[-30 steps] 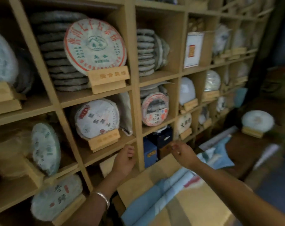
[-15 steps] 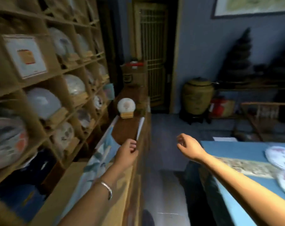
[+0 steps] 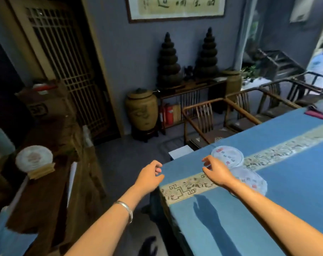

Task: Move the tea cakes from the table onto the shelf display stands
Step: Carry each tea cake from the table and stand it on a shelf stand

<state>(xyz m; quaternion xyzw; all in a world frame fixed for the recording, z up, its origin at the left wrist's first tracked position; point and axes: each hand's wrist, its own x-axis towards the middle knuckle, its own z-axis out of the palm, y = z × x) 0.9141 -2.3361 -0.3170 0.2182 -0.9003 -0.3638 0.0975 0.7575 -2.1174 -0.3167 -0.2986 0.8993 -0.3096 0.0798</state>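
Step in hand, as judged: reaching for the next tea cake on the desk, which fills the lower right of the frame under a blue cloth with a patterned band. Two wrapped tea cakes lie there, the far tea cake flat on the cloth and the near tea cake just beside or overlapping it — which, the blur does not settle. The right hand hovers over their left edges, fingers loosely curled, grip released and holding nothing. The left hand hangs off the desk's corner at centre frame, likewise slack and empty. To do this well: take one cake by both rims, lift it level, avoid creasing the wrapper. A displayed tea cake stands on a wooden stand at left — the shelf itself is out of view.
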